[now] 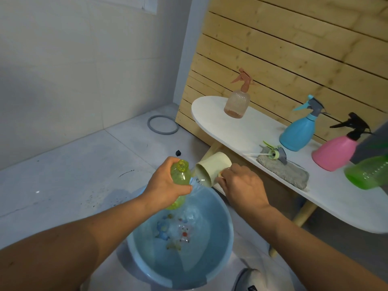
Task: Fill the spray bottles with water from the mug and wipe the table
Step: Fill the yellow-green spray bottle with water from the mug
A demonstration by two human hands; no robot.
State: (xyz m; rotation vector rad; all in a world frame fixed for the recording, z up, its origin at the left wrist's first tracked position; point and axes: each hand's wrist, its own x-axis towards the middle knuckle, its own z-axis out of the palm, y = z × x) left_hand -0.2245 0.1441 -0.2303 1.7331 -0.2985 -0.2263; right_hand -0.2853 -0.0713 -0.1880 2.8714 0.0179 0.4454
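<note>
Yellow-green bottle (pixel 179 181) gripped round body by left hand (pixel 165 185), held tilted over blue basin (pixel 222 244), likely so spills are caught. Cream mug (pixel 213 169) held by handle in curled right hand (pixel 241 183), tipped toward bottle; water seen falling beside neck into basin. Removed sprayer head (pixel 275 154) laid on grey cloth (pixel 283 171) on table (pixel 327 194), right of basin.

1. Held bottle (pixel 181 179), frame centre – translucent yellow-green.
2. Mug (pixel 212 169) – pale cream.
3. Basin (pixel 180 244), lower centre – light blue, cartoon print on floor.
4. Table (pixel 315 185), right – white.
5. Bottles on it: ribbed peach-pink (pixel 237 102); sky blue (pixel 299 133), grey trigger; pink (pixel 333 154), black trigger; green (pixel 366 175).
6. Cloth (pixel 283 171) – grey.
7. Slatted wall (pixel 294 49), upper right – pale wood.
</note>
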